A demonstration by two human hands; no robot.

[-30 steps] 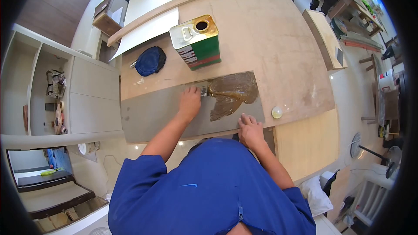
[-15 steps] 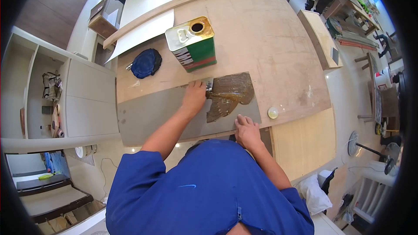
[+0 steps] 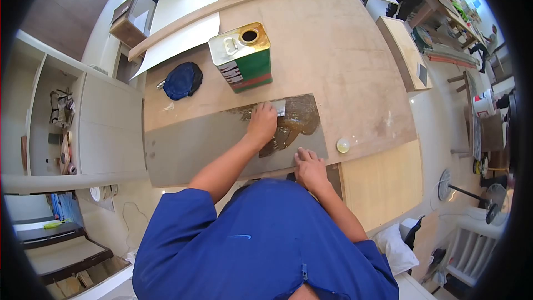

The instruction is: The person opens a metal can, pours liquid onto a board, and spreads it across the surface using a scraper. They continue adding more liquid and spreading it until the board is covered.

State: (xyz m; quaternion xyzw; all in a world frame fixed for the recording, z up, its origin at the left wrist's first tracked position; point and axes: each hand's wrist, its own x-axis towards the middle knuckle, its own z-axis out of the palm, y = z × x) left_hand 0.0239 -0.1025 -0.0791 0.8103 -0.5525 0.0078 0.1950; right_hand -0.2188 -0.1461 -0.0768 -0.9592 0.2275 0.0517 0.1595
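Note:
My left hand (image 3: 262,122) is closed round a flat metal scraper (image 3: 279,108), whose blade lies in brown, glossy glue (image 3: 301,115). The glue covers the right part of a long grey panel (image 3: 191,147) on the wooden table. My right hand (image 3: 311,170) rests with fingers spread on the panel's near edge, holding nothing. Behind the panel stands a green and white metal can (image 3: 244,66) with a round opening on top. A dark blue cloth-like bundle (image 3: 183,80) lies left of the can.
A small round glass-like object (image 3: 342,145) sits right of the panel. White sheets (image 3: 183,41) and a long wooden strip (image 3: 222,4) lie at the back left. A shallow wooden box (image 3: 402,53) is on the right. Other people stand at the far left and far right.
My left hand and the scraper have moved right, further over the glue. Brown glue now also shows to the left of that hand. The whole view has shifted slightly.

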